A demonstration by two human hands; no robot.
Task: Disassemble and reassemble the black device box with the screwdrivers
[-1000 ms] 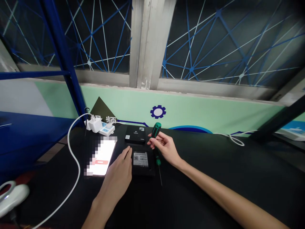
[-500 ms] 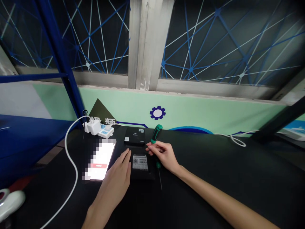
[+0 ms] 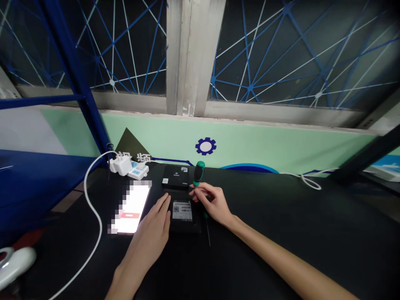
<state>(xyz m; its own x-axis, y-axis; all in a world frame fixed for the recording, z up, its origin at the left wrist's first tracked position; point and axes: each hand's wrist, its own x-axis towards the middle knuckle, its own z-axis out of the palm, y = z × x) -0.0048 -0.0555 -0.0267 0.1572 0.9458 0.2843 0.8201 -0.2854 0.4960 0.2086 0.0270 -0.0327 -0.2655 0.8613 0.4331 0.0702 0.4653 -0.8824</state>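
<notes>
1. Left hand (image 3: 150, 221) is down, palm lowered, fingers long and straight, pointing forward!
2. Right hand (image 3: 213, 203) is curled in a firm grip, fingertips reaching left!
3. Both forearms (image 3: 281, 260) angle inward from the bottom, bare to the wrists!

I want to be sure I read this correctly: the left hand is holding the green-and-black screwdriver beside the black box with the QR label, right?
Not quite. The head view shows the right hand holding the green-and-black screwdriver, not the left hand. The rest is right: the screwdriver is beside the black box with the QR label.
</notes>
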